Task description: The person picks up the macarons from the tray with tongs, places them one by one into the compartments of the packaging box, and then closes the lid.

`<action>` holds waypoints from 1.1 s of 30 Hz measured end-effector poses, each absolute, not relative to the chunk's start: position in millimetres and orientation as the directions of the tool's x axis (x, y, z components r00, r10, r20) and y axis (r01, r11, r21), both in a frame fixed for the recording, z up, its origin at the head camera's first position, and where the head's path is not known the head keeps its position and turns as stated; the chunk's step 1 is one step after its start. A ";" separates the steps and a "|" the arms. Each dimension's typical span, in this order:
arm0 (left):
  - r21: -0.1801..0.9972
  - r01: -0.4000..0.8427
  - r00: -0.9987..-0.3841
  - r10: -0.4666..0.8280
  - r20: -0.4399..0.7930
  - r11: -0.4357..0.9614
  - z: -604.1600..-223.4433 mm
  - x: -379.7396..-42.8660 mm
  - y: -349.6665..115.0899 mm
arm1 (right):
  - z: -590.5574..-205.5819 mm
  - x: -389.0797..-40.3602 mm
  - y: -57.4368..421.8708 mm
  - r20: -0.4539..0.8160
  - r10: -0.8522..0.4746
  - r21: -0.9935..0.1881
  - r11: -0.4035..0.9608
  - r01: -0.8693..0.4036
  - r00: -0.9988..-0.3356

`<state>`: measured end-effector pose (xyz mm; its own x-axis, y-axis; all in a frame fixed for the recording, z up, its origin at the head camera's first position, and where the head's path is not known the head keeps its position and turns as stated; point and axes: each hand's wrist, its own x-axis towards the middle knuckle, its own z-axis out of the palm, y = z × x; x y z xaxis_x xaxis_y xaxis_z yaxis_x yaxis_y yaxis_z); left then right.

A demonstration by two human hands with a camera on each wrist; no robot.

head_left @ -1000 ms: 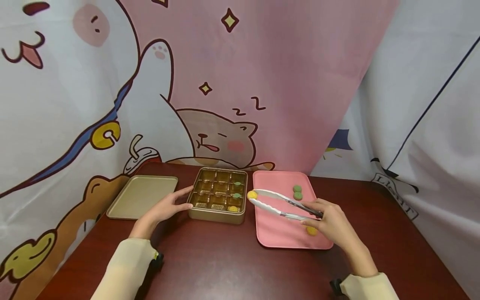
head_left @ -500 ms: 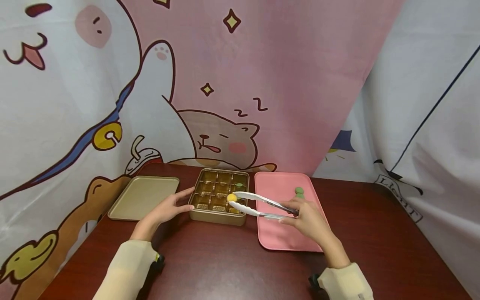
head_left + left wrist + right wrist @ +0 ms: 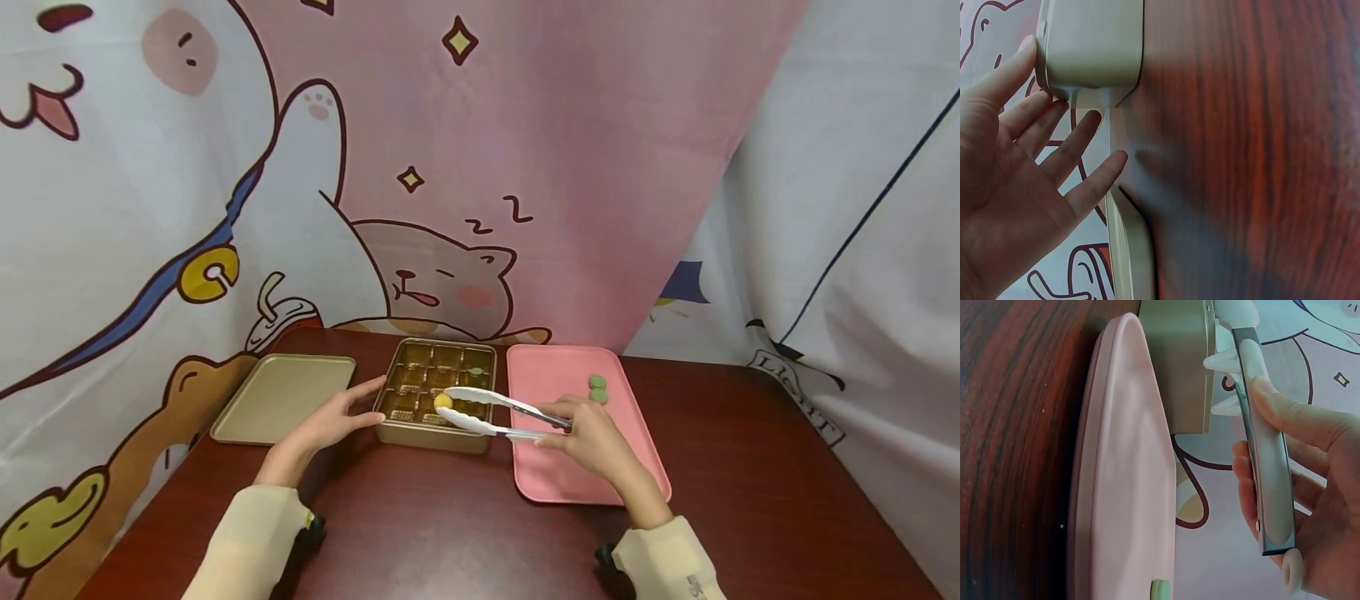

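Note:
My right hand grips a pair of tongs with white tips. Between the tips is a small round yellow piece, like a cookie, over the front middle of a gold box divided into compartments. A green piece shows in the box's right column; the tongs cover part of the compartments nearer the front. My left hand is at the box's left side, thumb and fingers spread. In the left wrist view, its thumb lies against the box's rim and its fingertips are by the wall.
A pink tray stands right of the box, bearing two green round pieces; my right forearm overlaps its front part. On the left lies a shallow gold tray, like a lid. A cartoon-printed curtain hangs behind the dark wooden table.
My right hand has moved left, carrying the yellow piece in the tongs from the pink tray's left edge to over the box. The left hand has stayed at the box's side.

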<state>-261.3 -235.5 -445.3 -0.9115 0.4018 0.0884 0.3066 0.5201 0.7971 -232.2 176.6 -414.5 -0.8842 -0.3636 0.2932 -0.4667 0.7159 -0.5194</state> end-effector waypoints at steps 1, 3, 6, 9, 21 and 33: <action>0.799 0.305 -0.913 0.399 0.089 0.518 -444.8 -260.7 -236.3 | -414.2 -232.4 175.3 0.292 -0.366 -0.520 0.715 -0.467 -0.884; 0.796 0.303 -0.913 0.399 0.085 0.524 -443.9 -259.8 -237.8 | -412.8 -232.6 173.8 0.290 -0.368 -0.518 0.715 -0.469 -0.883; 0.798 0.301 -0.913 0.401 0.082 0.522 -441.8 -260.0 -237.7 | -410.1 -233.0 176.3 0.311 -0.368 -0.504 0.718 -0.481 -0.876; 0.796 0.305 -0.910 0.406 0.082 0.523 -440.1 -260.3 -237.7 | -406.3 -231.8 183.0 0.327 -0.359 -0.494 0.724 -0.482 -0.874; 0.802 0.283 -0.916 0.396 0.064 0.526 -440.7 -259.1 -240.3 | -385.7 -215.7 225.9 0.291 -0.278 -0.522 0.756 -0.395 -0.915; 0.799 0.275 -0.921 0.385 0.060 0.534 -444.2 -258.5 -235.4 | -375.2 -195.5 270.2 0.357 -0.204 -0.426 0.833 -0.353 -0.912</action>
<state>-258.5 -235.4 -444.2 -0.9208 0.3854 0.0595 0.2753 0.5342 0.7992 -195.5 270.2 -375.2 -0.9115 -0.2041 0.3570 -0.3533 0.8328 -0.4261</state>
